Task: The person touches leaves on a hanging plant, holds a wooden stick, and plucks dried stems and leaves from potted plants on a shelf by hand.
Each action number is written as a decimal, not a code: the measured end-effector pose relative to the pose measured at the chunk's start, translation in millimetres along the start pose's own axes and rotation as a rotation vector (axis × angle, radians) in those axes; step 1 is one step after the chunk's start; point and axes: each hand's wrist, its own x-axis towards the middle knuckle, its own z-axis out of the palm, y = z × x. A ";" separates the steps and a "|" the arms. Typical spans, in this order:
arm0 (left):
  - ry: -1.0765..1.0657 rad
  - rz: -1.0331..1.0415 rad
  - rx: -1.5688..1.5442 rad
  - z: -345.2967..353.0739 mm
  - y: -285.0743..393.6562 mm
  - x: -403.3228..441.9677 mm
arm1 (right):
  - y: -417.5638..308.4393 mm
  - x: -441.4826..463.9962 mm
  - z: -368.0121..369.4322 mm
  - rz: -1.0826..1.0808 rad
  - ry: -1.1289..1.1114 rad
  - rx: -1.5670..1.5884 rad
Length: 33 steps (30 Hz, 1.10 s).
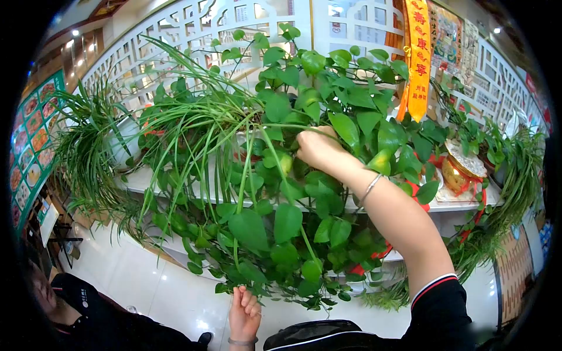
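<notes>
My right hand (319, 147) reaches into a leafy green pothos (288, 222), its fingers curled among the stems. A long stem runs up to that hand, but leaves and knuckles hide what the fingertips grip. A metal bracelet (370, 188) circles the right wrist. Low at the front, my left hand (244, 311) has its fingers folded together just under the hanging leaves; anything between them is too small to make out. A spider plant (205, 114) with long thin leaves spreads left of the right hand, overlapping the pothos.
A white shelf (202, 186) carries the plants before a white lattice screen (345, 29). Another spider plant in a white pot (124, 143) stands left, a golden pot (459, 175) right. An orange ribbon (417, 64) hangs behind. A person in black (105, 316) is at lower left.
</notes>
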 end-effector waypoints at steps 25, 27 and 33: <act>-0.165 -0.052 0.319 82.1 -51.4 -7.8 | -21.1 -97.3 -4.3 -0.007 0.314 -0.157; -0.148 -0.043 0.319 80.2 -51.8 -9.0 | -15.0 -84.0 -31.7 -0.008 0.324 0.022; -0.115 -0.019 0.311 74.2 -51.5 -11.2 | -13.3 -31.7 -29.3 -0.351 0.120 0.088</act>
